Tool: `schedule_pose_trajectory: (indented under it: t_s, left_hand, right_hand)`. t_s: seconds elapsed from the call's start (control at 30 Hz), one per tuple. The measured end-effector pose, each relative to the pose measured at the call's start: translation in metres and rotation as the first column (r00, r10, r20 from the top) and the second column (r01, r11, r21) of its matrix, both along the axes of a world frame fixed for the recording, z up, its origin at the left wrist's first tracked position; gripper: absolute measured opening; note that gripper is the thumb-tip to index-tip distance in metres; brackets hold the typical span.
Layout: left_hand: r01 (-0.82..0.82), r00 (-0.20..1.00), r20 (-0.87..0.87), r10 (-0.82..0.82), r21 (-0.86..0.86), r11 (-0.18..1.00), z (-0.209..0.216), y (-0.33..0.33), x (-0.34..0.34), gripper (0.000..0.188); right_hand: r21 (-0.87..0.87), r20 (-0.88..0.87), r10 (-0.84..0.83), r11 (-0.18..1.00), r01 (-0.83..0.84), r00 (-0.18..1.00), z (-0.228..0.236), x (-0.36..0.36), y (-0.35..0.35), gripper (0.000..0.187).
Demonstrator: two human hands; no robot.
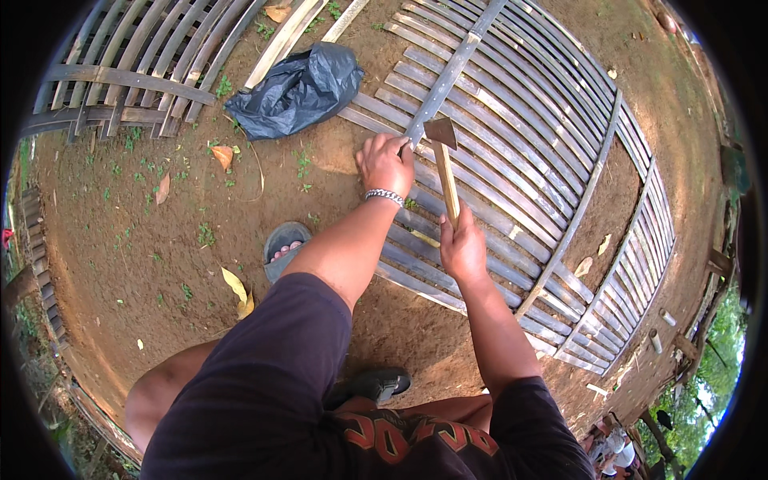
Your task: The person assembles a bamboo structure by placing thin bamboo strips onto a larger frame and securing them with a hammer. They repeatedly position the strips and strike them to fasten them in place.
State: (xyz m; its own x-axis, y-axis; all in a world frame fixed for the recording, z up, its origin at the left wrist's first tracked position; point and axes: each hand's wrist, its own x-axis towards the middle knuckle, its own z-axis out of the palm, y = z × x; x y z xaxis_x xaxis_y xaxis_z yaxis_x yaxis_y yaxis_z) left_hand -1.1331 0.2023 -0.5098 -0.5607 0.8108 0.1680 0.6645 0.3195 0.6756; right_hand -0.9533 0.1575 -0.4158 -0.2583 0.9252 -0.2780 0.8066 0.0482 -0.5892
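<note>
My right hand is closed around the wooden handle of a small hatchet, whose flared, rust-brown head points away from me. That head hovers just right of my left hand, over a frame of bamboo slats. A silvery chain bracelet circles my left wrist. The left fingers are curled at the near end of a long grey cross strip lying over the slats. Whatever they pinch there is mostly hidden; only a small dark bit shows by the thumb.
A crumpled black plastic bag lies on the dirt beside the frame. Another slatted panel sits at the far left. My sandalled foot is below the bag. A rectangular opening breaks the frame at right; dry leaves dot the ground.
</note>
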Motion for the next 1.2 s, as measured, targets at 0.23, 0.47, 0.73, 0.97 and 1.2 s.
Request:
schedule_pose_trajectory:
  t_s: [0.23,0.47,0.73,0.97,1.2]
  left_hand:
    - [0.225,0.949,-0.137,-0.285,-0.34,0.913,0.01,-0.022,-0.012,0.067]
    - [0.221,0.95,-0.133,-0.281,-0.349,0.911,0.006,-0.024,-0.011,0.062]
    - [0.208,0.953,-0.138,-0.27,-0.349,0.914,0.01,-0.023,-0.011,0.059]
    - [0.195,0.96,-0.139,-0.241,-0.284,0.939,0.008,-0.022,-0.011,0.057]
    - [0.191,0.959,-0.153,-0.239,-0.273,0.943,0.005,-0.023,-0.01,0.057]
  right_hand:
    - [-0.053,0.015,-0.015,0.998,0.016,1.0,-0.001,-0.005,-0.006,0.046]
    - [-0.083,0.013,-0.011,0.996,0.012,1.0,-0.007,-0.011,-0.007,0.047]
    - [0.186,-0.172,-0.032,0.98,0.065,0.984,-0.015,-0.009,-0.012,0.049]
    - [-0.052,0.068,0.038,0.998,-0.034,0.997,-0.017,-0.01,0.003,0.05]
    - [0.199,-0.171,-0.012,0.979,0.047,0.985,-0.011,-0.008,-0.011,0.049]
